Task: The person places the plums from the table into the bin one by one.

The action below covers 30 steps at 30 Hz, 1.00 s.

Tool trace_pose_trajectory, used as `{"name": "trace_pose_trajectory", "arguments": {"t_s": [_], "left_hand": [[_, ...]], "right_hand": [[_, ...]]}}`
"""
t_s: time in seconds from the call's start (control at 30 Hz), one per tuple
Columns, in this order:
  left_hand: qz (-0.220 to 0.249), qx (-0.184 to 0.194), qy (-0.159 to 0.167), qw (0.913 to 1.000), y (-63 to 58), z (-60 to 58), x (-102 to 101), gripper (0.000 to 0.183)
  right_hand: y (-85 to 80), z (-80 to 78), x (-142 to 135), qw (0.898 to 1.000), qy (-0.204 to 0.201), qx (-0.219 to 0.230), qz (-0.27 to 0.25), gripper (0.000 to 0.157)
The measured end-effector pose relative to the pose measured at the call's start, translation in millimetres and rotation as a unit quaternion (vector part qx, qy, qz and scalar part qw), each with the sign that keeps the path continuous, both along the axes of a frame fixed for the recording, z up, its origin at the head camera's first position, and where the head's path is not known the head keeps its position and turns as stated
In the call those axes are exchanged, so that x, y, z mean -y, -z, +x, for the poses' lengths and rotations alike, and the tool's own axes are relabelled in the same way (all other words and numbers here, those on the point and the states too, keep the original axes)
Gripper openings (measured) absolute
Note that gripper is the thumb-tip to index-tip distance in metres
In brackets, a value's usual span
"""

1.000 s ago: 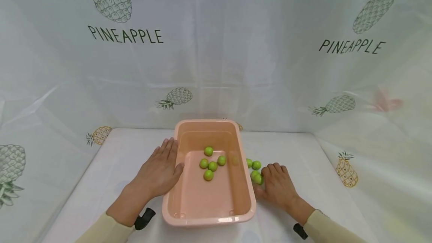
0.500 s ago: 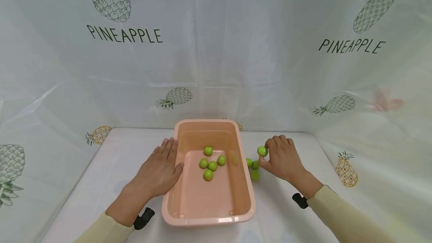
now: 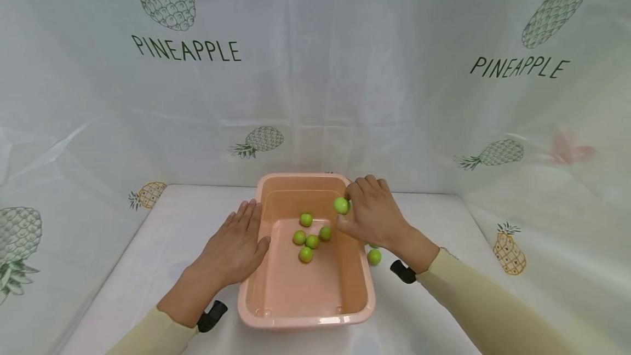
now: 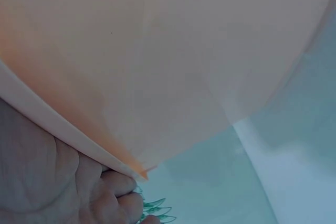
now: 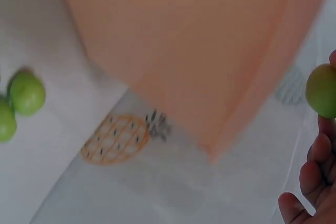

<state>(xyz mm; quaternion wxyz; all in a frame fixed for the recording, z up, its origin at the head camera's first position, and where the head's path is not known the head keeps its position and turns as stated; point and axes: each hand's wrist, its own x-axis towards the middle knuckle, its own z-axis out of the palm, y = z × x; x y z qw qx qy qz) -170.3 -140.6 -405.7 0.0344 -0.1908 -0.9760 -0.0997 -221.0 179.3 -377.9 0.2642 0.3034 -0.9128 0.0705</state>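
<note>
A peach-coloured plastic tub (image 3: 305,322) stands on the table, with several small round green fruits (image 3: 305,255) grouped on its floor. My left hand (image 3: 235,251) lies along the tub's left rim, fingers straight and pointing away; the left wrist view shows its fingers (image 4: 118,208) against the outer side. Between thumb and forefinger my right hand (image 3: 374,212) pinches one green fruit (image 3: 342,205), over the tub's right rim near the far corner. That fruit (image 5: 323,90) shows at the right edge of the right wrist view.
More green fruits (image 3: 374,257) lie on the table just right of the tub, partly hidden by the right hand and the rim. The white-covered table (image 3: 434,223) meets a pale pineapple-print curtain (image 3: 315,81) behind the tub.
My right hand has picked up a green fruit from the group beside the tub, raised it and carried it left over the rim. The left hand has stayed in place.
</note>
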Motion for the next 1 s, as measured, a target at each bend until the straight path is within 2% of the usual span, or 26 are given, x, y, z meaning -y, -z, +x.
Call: {"name": "trace_pose_trajectory", "arguments": {"t_s": [0.17, 0.33, 0.8, 1.0], "left_hand": [[-0.001, -0.003, 0.001, 1.0, 0.1, -0.1, 0, 0.074], [-0.001, -0.001, -0.001, 1.0, -0.1, 0.1, 1, 0.073], [0.0, 0.006, 0.001, 1.0, -3.3, 1.6, 0, 0.072], [0.004, 0.007, 0.001, 1.0, -2.8, 1.7, 0, 0.073]], "right_hand": [[12.4, 7.8, 31, 0.999, -0.034, 0.032, 0.022, 0.029], [25.0, 9.2, 49, 0.997, -0.057, 0.03, 0.044, 0.03], [35.0, 13.3, 68, 0.993, -0.084, 0.02, 0.086, 0.033], [35.9, 14.7, 68, 0.991, -0.095, 0.021, 0.094, 0.027]]}}
